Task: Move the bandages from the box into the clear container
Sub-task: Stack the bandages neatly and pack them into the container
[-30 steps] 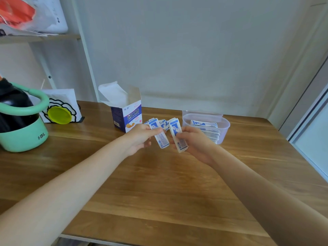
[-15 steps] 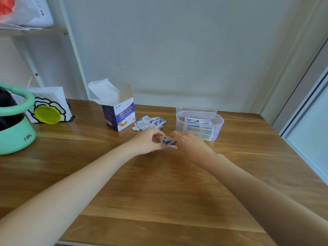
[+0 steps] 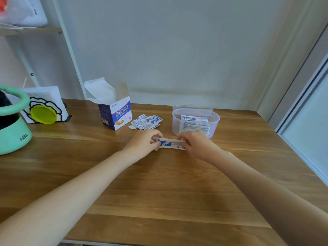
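Note:
A small stack of blue-and-white wrapped bandages lies lengthwise just above the wooden table, held at both ends. My left hand pinches its left end and my right hand pinches its right end. Behind them, a loose pile of bandages lies on the table beside the opened blue-and-white bandage box, flaps up. The clear container stands to the right, behind my right hand, with a stack of bandages inside.
A mint-green pot with a black inside stands at the left edge. A white card with a yellow-green disc leans near the shelf frame. The table's right edge runs close to a window frame.
Both hands dropped from a raised position to the table. The bandages they held apart upright are now joined into one stack, held flat between the hands.

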`<state>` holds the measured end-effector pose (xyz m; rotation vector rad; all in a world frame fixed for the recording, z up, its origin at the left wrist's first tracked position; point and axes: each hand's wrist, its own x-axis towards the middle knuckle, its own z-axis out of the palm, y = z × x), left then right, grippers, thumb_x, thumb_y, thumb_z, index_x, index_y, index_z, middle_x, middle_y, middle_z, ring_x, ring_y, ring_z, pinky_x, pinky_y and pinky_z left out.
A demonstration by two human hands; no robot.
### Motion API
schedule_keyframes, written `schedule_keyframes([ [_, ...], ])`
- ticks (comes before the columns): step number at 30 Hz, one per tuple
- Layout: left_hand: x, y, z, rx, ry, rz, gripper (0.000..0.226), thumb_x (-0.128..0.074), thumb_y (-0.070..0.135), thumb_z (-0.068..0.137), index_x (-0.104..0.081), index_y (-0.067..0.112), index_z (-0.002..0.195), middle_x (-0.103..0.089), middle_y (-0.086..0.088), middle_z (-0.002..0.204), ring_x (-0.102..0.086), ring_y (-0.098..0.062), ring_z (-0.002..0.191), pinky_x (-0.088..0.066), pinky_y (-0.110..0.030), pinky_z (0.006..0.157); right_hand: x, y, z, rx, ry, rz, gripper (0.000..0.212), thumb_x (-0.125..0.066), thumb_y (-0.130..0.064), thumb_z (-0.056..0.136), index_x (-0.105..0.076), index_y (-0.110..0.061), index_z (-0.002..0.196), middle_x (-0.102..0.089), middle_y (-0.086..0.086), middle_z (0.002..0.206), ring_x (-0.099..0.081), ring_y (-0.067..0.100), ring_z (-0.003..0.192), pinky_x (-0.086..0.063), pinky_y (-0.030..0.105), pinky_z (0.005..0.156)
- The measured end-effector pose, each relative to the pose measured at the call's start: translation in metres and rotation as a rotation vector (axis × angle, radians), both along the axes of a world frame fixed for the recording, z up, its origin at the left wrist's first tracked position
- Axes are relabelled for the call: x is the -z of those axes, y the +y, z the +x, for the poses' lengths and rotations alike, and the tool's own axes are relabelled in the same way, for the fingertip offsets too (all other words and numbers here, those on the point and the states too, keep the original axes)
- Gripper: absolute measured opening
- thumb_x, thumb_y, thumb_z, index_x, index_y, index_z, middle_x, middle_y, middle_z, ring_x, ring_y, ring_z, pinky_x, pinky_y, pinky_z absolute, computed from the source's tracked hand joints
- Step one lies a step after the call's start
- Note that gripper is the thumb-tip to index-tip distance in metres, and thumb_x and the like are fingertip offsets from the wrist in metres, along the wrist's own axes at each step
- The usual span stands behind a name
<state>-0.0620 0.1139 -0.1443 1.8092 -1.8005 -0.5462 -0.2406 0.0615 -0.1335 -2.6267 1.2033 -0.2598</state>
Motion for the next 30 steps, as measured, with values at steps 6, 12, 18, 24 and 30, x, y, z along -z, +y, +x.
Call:
schedule_keyframes([
  [6, -0.037, -0.029, -0.006, -0.150, 0.475, -0.174, 0.007, -0.060, 0.007, 0.088, -0.061, 0.013, 0.092, -0.063, 0.002, 0.069, -0.057, 0.002, 0.046, -0.050, -0.018, 0.058, -0.039, -0.026, -0.014, 0.186, -0.492, 0.018, 0.019, -0.052, -0.001, 0.086, -0.062, -0.014, 0.095, -0.059, -0.001, 0.065, -0.053, 0.002, 0.046, -0.047, 0.023, 0.060],
  [12, -0.062, -0.076, -0.044, -0.184, 0.317, -0.172, 0.008, -0.062, 0.015, 0.086, -0.064, 0.014, 0.093, -0.066, 0.000, 0.073, -0.059, -0.015, 0.066, -0.047, -0.027, 0.067, -0.062, -0.066, -0.032, 0.475, -0.528, 0.122, 0.018, -0.056, -0.004, 0.085, -0.067, -0.010, 0.098, -0.053, -0.004, 0.064, -0.045, 0.006, 0.054, -0.032, 0.019, 0.050],
  [18, -0.059, -0.090, -0.061, -0.084, -0.271, -0.005, 0.013, -0.058, 0.021, 0.087, -0.067, 0.020, 0.096, -0.067, 0.002, 0.103, -0.060, -0.018, 0.100, -0.039, -0.025, 0.074, -0.048, -0.072, -0.039, 0.499, -0.227, 0.107, 0.020, -0.054, -0.005, 0.084, -0.070, -0.008, 0.096, -0.060, 0.002, 0.077, -0.053, 0.019, 0.078, -0.036, 0.018, 0.050],
  [24, -0.070, -0.095, -0.060, -0.047, -0.553, -0.019, 0.010, -0.061, 0.024, 0.084, -0.066, 0.020, 0.092, -0.066, 0.002, 0.101, -0.058, -0.020, 0.100, -0.031, -0.030, 0.081, -0.048, -0.075, -0.032, 0.515, -0.012, 0.054, 0.020, -0.056, -0.009, 0.081, -0.067, -0.010, 0.098, -0.066, 0.007, 0.099, -0.058, 0.025, 0.081, -0.043, 0.026, 0.064],
  [30, -0.091, -0.105, -0.067, -0.100, -0.371, 0.211, 0.020, -0.044, 0.012, 0.089, -0.055, 0.010, 0.072, -0.059, 0.001, 0.044, -0.056, -0.016, 0.050, -0.036, -0.019, 0.048, -0.061, -0.079, -0.037, 0.513, 0.050, 0.061, 0.019, -0.047, -0.010, 0.085, -0.059, -0.006, 0.099, -0.066, 0.009, 0.091, -0.059, 0.022, 0.062, -0.041, 0.025, 0.058],
])
